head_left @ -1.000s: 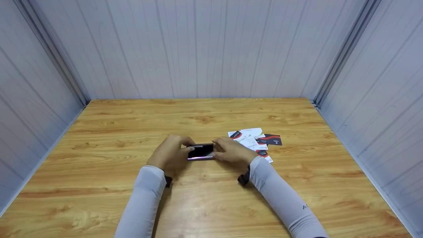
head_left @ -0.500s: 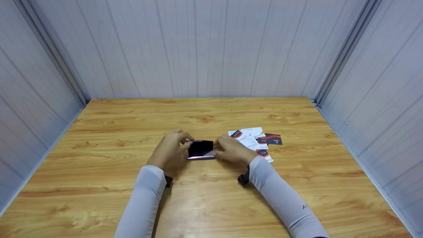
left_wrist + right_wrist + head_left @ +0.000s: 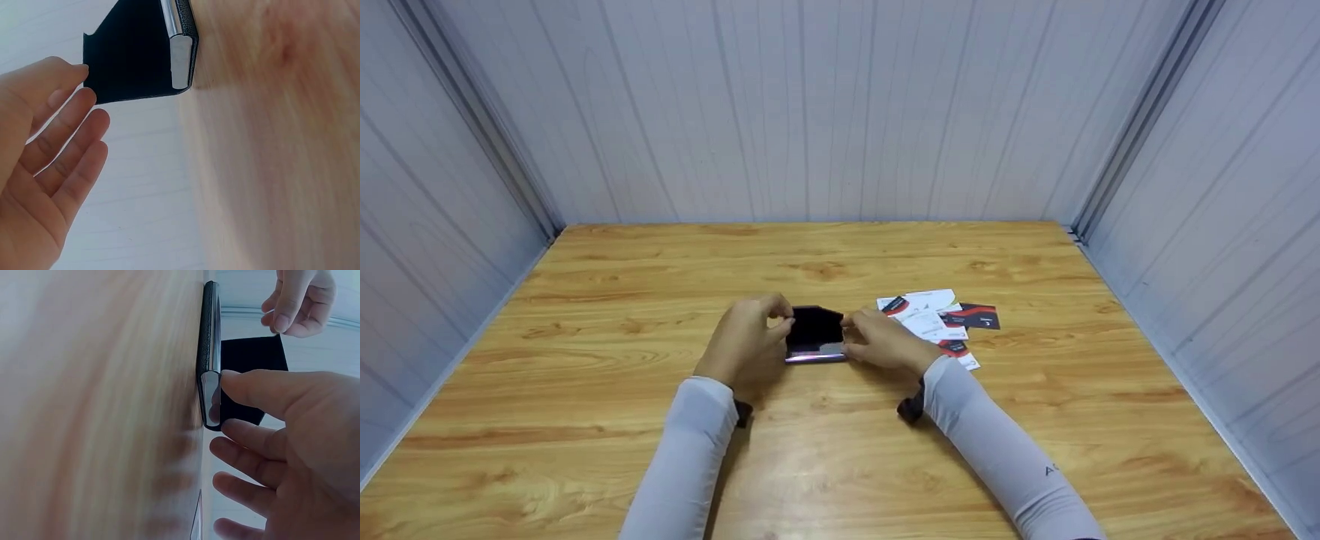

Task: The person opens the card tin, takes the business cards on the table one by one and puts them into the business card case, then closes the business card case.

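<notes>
A business card case [image 3: 816, 358] with a shiny metal body lies on the table, its black flap [image 3: 817, 326] raised at the far side. My left hand [image 3: 744, 334] pinches the flap's free corner between thumb and forefinger; in the left wrist view its other fingers [image 3: 84, 163] are spread loosely below. At the opposite end, my right hand [image 3: 889, 341] steadies the metal body. The right wrist view shows its thumb [image 3: 253, 388] on the top edge and forefinger at the lower edge, the remaining fingers extended.
Several business cards [image 3: 922, 324], white and dark with red bands, lie overlapping just right of my right hand. The wooden table [image 3: 810, 450] is bounded by white panelled walls [image 3: 840, 112] at the back and both sides.
The case's black flap has swung up and away from the metal body, lifted by my left fingers. My right hand has stayed at the case's right end.
</notes>
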Motion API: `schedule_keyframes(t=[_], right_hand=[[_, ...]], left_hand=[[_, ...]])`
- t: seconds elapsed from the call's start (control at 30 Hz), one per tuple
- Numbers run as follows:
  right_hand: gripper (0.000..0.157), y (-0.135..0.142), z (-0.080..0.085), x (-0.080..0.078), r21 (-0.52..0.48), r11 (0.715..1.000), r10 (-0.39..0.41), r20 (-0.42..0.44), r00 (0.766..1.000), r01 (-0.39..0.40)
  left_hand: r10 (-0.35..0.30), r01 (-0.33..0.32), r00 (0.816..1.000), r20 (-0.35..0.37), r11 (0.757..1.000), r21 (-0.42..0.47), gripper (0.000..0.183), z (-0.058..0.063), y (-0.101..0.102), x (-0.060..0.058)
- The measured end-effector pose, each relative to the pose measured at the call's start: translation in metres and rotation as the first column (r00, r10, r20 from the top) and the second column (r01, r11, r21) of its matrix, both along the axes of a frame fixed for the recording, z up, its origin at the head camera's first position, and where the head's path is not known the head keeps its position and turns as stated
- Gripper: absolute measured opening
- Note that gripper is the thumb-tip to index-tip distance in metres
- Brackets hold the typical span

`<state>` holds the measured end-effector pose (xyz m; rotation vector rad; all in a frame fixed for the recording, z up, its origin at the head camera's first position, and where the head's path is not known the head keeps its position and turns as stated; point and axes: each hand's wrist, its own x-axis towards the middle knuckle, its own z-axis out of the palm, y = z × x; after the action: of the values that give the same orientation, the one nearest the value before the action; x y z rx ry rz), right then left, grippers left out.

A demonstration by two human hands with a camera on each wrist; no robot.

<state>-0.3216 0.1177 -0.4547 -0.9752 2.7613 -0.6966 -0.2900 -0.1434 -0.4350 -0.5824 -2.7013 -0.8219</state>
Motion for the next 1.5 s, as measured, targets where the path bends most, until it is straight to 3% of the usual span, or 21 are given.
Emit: schedule_keyframes(t=[0.13,0.27,0.5,0.87,1.13,1.5], right_hand=[[0.044,0.002,-0.001,0.0,-0.003,1.0,0.009,0.003,1.0,-0.009],[0.045,0.004,-0.002,0.0,-0.002,1.0,0.025,0.02,0.999,-0.025],[0.047,0.005,-0.001,0.0,0.009,0.999,0.042,0.026,0.999,-0.042],[0.046,0.001,-0.001,-0.001,0.055,0.996,0.064,0.019,0.998,-0.065],[0.044,0.0,0.0,0.0,0.055,0.996,0.066,0.014,0.998,-0.067],[0.046,0.001,0.002,0.001,0.047,0.997,0.066,0.018,0.998,-0.067]], left_hand=[[-0.006,0.008,0.996,0.091,1.0,-0.027,0.028,0.0,0.0,0.003],[-0.019,0.036,0.971,0.237,0.997,-0.068,0.057,0.0,0.002,0.006],[-0.052,0.102,0.938,0.343,0.986,-0.129,0.081,-0.005,0.004,0.005],[-0.052,0.132,0.866,0.498,0.983,-0.126,0.091,-0.008,0.0,-0.003],[-0.017,0.133,0.845,0.534,0.975,-0.18,0.099,-0.007,-0.002,-0.012],[-0.035,0.129,0.815,0.579,0.984,-0.121,0.091,-0.007,-0.008,-0.021]])
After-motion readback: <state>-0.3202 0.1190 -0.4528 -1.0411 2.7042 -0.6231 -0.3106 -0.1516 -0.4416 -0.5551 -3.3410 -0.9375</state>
